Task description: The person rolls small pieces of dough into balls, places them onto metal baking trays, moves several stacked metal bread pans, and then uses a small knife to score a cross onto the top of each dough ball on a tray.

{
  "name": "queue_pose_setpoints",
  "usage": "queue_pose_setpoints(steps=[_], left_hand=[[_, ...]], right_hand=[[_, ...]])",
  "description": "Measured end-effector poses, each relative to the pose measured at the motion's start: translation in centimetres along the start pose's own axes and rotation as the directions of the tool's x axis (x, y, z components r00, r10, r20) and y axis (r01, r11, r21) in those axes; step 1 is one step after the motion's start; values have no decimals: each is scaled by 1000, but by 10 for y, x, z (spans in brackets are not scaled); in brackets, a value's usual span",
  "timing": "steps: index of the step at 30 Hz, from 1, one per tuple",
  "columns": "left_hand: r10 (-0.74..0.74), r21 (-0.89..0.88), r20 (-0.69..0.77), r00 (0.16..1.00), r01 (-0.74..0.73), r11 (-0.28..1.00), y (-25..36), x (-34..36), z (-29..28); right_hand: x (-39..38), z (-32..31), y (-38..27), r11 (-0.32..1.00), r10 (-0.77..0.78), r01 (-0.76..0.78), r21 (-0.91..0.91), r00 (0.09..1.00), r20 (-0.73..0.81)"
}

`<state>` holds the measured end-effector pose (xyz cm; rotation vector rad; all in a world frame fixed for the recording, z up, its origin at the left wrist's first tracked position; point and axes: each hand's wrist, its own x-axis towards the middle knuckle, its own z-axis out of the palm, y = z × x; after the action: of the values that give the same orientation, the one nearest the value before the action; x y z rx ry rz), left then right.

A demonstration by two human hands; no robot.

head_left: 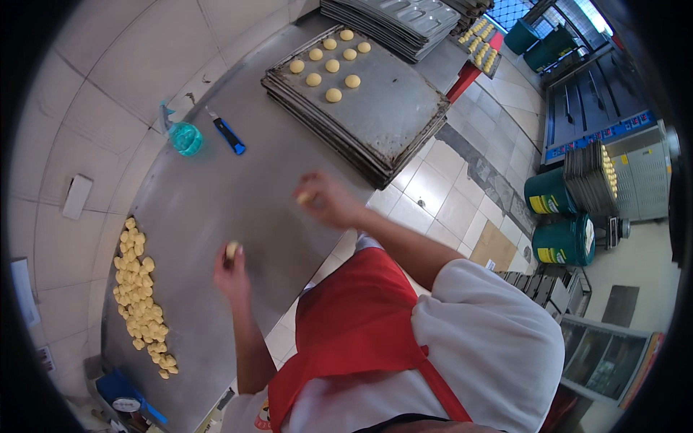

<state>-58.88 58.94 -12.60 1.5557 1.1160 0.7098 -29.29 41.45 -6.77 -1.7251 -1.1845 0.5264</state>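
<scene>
Over the metal table [209, 195], my left hand [232, 281] is closed on a small piece of yellow dough [232, 250], pinched between thumb and fingers. Farther out and to the right, my right hand [333, 202] holds another small dough piece [304, 197] at its fingertips; the hand is slightly blurred. Along the table's left side lies a long heap of dough pieces [141, 289]. Beyond my right hand, several round dough balls [332, 66] sit at the far end of the top baking tray [382, 108] of a stack.
A blue-handled utility knife [229, 136] and a turquoise spray bottle [185, 138] lie near the wall. More trays [390, 25] are stacked behind. A blue scale [123, 397] stands at lower left. Across the tiled floor are green bins [563, 238] and an oven [599, 101].
</scene>
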Motion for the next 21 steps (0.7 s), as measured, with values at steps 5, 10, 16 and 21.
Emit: queue_pose_setpoints(steps=[5,10,16,21], left_hand=[[458,-201,275,845,-415,887,159,97,255],[602,245,410,685,-719,651,241,165,455],[511,459,548,663,-748,479,213,197,539],[609,433,475,635,-771,467,228,188,502]], right_hand=[[81,-229,100,940,-102,-29,-341,928,-359],[162,-336,176,952,23,-118,-283,948,-319],[186,-359,240,909,1,-55,-412,992,-128],[195,-366,246,886,-16,-14,-463,998,-60]])
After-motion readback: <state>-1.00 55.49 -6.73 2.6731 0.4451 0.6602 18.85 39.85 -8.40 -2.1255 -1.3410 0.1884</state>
